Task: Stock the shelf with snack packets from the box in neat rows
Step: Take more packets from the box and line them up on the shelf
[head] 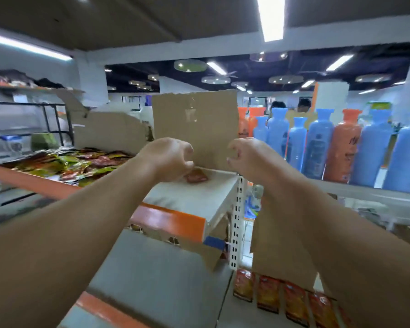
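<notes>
A red snack packet lies flat on the white top shelf, which has an orange front edge. My left hand hovers over the packet's left edge with curled fingers, and its fingertips pinch that edge. My right hand is a little to the right at the same height. Its fingers are curled and hold nothing. Behind both hands a torn cardboard panel stands upright. To the left, a loose pile of green and red snack packets lies beside the torn cardboard box.
Blue and orange bottles crowd the shelf to the right. A perforated white post marks the shelf's right end. A row of red packets lies on a lower shelf at bottom right. People stand far off behind the bottles.
</notes>
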`<move>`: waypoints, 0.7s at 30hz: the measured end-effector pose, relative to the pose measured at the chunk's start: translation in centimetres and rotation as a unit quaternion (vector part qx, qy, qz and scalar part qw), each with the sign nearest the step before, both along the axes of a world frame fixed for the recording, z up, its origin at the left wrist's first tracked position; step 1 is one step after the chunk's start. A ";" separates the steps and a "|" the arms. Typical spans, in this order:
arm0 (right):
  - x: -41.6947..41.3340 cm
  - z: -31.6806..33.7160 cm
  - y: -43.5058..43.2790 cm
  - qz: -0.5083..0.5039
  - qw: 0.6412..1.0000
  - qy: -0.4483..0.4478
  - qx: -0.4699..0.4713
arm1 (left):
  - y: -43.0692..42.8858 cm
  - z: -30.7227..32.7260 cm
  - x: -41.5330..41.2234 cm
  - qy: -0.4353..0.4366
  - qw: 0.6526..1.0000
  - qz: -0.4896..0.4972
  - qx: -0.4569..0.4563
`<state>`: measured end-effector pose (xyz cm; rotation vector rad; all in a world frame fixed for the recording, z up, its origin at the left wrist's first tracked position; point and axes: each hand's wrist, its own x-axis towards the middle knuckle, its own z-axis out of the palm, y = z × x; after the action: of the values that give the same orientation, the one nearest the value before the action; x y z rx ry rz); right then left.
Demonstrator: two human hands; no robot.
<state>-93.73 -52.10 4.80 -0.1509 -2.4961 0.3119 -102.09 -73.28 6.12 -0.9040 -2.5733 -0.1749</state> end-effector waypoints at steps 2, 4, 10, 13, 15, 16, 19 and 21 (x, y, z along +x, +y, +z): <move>-2.4 0.6 -2.7 -0.027 0.998 -0.052 -0.003 | -3.1 -0.7 -2.5 -0.012 1.000 0.002 0.011; -4.5 1.2 -5.3 -0.055 0.993 -0.103 -0.016 | -5.4 -1.2 -4.7 -0.034 0.999 0.001 0.015; -9.0 2.4 -9.8 -0.114 0.965 -0.235 -0.018 | -7.1 -1.2 -9.7 -0.111 0.992 -0.002 -0.060; -11.7 1.5 -10.4 -0.146 0.951 -0.274 0.002 | -6.2 -2.3 -11.2 -0.108 0.992 -0.012 -0.071; -13.5 0.4 -10.4 -0.186 0.944 -0.272 -0.011 | -5.4 -3.8 -11.9 -0.083 0.995 -0.017 -0.054; -14.5 -0.3 -10.2 -0.194 0.944 -0.265 -0.024 | -5.1 -4.5 -12.2 -0.069 0.997 -0.019 -0.041; -16.6 -2.6 -9.7 -0.202 0.948 -0.237 -0.064 | -4.8 -5.6 -12.9 -0.021 0.999 -0.046 -0.001; -16.9 -3.3 -9.8 -0.198 0.949 -0.240 -0.054 | -4.9 -5.7 -13.3 -0.011 0.997 -0.068 0.029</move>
<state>-110.66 -61.85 1.48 -0.8511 -2.8356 0.2631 -115.42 -78.23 0.44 -1.0619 -2.5123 -0.2985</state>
